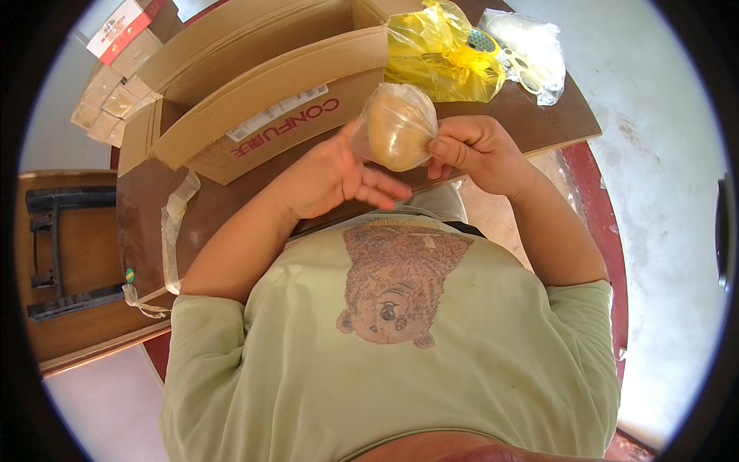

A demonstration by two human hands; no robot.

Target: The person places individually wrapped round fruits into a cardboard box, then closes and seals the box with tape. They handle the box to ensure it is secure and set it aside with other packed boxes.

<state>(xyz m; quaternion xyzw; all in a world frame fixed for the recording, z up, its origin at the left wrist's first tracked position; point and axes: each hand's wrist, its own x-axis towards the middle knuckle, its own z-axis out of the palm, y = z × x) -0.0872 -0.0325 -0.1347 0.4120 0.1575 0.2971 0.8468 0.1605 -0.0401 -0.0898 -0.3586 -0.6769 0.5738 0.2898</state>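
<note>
A round, yellowish-tan thing [395, 130], perhaps a fruit, sits inside a thin transparent plastic bag [424, 104]. My right hand [482, 153] pinches the bag's gathered end between thumb and fingers and holds it up above the table's near edge. On the other side of the bag is my left hand [340, 176], its fingers apart and slightly blurred, gripping nothing. Part of that hand lies behind the bag, so I cannot tell whether it touches it. Just beyond both hands, an open cardboard box [306, 118] with printing stands on the brown table [537, 118].
Right of the box lie a yellow plastic bag [427, 69], a roll of tape [482, 41], scissors [525, 75] and a transparent bag [548, 46]. Several small cartons [118, 101] are stacked at the far left. A tape strip [171, 231] hangs by my left arm.
</note>
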